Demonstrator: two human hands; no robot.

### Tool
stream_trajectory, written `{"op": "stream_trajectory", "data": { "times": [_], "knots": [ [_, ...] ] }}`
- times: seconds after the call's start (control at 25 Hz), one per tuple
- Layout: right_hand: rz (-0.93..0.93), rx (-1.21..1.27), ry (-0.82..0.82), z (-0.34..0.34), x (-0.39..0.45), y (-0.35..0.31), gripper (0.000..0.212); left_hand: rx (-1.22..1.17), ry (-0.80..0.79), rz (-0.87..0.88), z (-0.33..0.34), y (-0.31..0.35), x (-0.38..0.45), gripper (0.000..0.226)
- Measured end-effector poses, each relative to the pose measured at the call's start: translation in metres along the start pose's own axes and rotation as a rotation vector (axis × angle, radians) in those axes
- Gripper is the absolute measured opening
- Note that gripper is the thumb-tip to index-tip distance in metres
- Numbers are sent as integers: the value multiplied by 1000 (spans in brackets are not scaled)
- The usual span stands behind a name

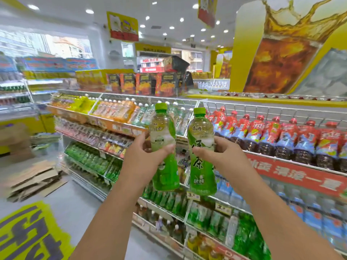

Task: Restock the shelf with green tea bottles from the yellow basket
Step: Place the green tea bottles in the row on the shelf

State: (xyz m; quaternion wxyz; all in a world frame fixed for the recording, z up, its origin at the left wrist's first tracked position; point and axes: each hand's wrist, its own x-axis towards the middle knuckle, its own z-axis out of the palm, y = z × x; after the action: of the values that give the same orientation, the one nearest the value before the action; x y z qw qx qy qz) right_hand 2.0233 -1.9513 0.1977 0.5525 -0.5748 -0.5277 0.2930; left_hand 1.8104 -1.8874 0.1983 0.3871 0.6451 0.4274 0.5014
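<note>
Your left hand (144, 147) and right hand (216, 149) each grip a green tea bottle (165, 147) (basket unseen), neither yet on the shelf (293, 156).

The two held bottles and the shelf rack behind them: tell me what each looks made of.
Left bottle and right bottle: clear glossy plastic by the look, with see-through upper bodies, printed green film labels and opaque green caps. Shelf rack: thin white wire grid, probably coated metal; blur leaves the finish uncertain.
</note>
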Motion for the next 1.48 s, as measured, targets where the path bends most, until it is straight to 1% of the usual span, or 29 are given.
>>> {"op": "stream_trajectory", "data": {
  "times": [0.12, 0.16, 0.2, 0.28, 0.32, 0.36, 0.44, 0.48, 0.52, 0.64, 0.76, 0.88, 0.96, 1.0, 1.12, 1.16, 1.24, 1.32, 1.36, 1.48],
  "knots": [
    [-11, -43, 4, 43, 35, 2, 99, 29, 55, -14, -33, -24, 27, 66],
    [-14, -49, -3, 54, 46, 3, 109, 42, 66, -21, -43, -32, 35, 65],
    [-11, -48, -14, 65, 58, 4, 112, 47, 70, -24, -53, -39, 45, 58],
    [-23, -29, -27, 83, 80, 6, 103, 47, 83, -31, -69, -54, 68, 45],
    [-29, -15, -20, 92, 91, 8, 98, 52, 89, -33, -76, -59, 80, 43],
    [-28, -7, -13, 100, 102, 11, 99, 58, 95, -36, -81, -67, 93, 43],
    [-36, 3, 13, 120, 133, 20, 104, 72, 104, -35, -91, -84, 123, 49],
    [-43, 5, 20, 128, 147, 21, 105, 73, 109, -41, -94, -90, 137, 56],
    [-39, 13, 19, 136, 162, 24, 103, 74, 114, -44, -97, -97, 152, 63],
    [-34, -4, 6, 155, 204, 32, 96, 67, 102, -44, -103, -118, 196, 68],
    [-26, 15, 9, 173, 236, 38, 99, 65, 81, -49, -105, -136, 236, 83],
    [7, -35, 32, 192, 263, 45, 94, 56, 56, -65, -111, -160, 272, 89],
    [26, -79, 70, 208, 277, 54, 87, 42, 14, -65, -118, -177, 294, 87],
    [39, -93, 104, 218, 285, 59, 86, 37, -17, -73, -122, -186, 307, 81],
    [85, -94, 173, 246, 301, 67, 93, 4, -101, -88, -138, -210, 340, 46],
    [89, -97, 206, 257, 306, 70, 96, -7, -130, -86, -144, -215, 350, 41],
    [124, -97, 283, 280, 317, 76, 97, -10, -203, -67, -156, -230, 376, 39],
    [172, -107, 333, 305, 324, 79, 96, -17, -268, -55, -166, -245, 401, 44],
    [194, -134, 348, 317, 327, 84, 94, -12, -295, -48, -168, -255, 412, 51],
    [292, -201, 413, 348, 326, 101, 101, 27, -390, -39, -170, -285, 433, 78]
  ]
}}
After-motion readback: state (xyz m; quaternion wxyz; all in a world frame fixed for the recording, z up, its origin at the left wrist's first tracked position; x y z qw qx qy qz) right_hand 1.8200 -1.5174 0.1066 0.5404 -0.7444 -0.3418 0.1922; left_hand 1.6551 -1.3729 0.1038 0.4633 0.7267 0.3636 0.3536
